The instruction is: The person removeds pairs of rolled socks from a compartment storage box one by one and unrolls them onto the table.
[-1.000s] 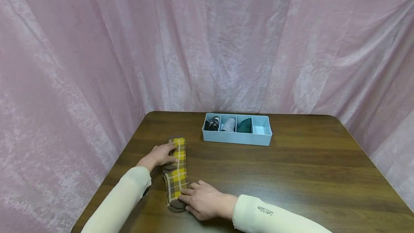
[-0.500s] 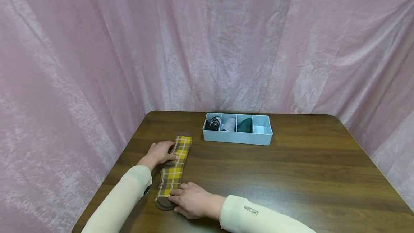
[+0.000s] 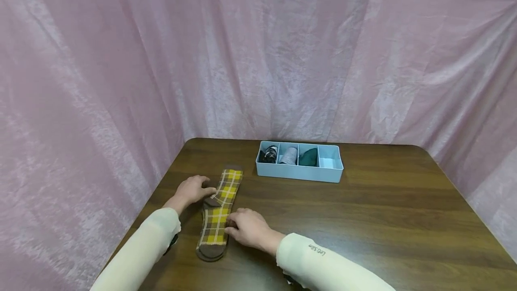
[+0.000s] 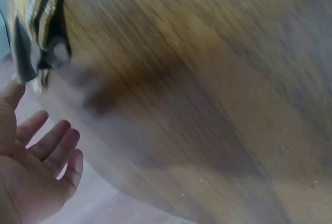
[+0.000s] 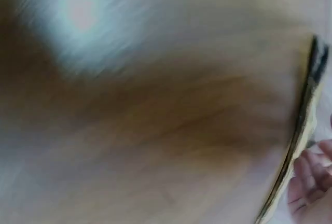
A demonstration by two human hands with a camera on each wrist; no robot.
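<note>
A pair of yellow-and-brown plaid socks [image 3: 216,222], one laid on the other, lies lengthwise on the table with the brown toes toward me. The dark heel [image 3: 212,202] points left. My left hand [image 3: 191,191] is beside the upper part, its thumb at the sock's left edge. In the left wrist view the left hand [image 4: 44,164] has its fingers spread and loosely bent below the heel. On the other side my right hand [image 3: 251,228] has its thumb and fingertips right at the foot's edge. The right wrist view shows its fingers [image 5: 311,175] loosely bent by the stacked sock edges.
Toward the back of the wooden table [image 3: 363,219] stands a light blue divided box [image 3: 299,172]. From left, its compartments hold a black-and-white patterned bundle [image 3: 269,154], a grey one [image 3: 289,156] and a dark green one [image 3: 308,157]. A pink curtain [image 3: 282,57] hangs behind.
The socks have turned slightly, cuff to the right and toes to the left. My right hand has left the toes and moved up along the edge; my left hand has drawn back left.
</note>
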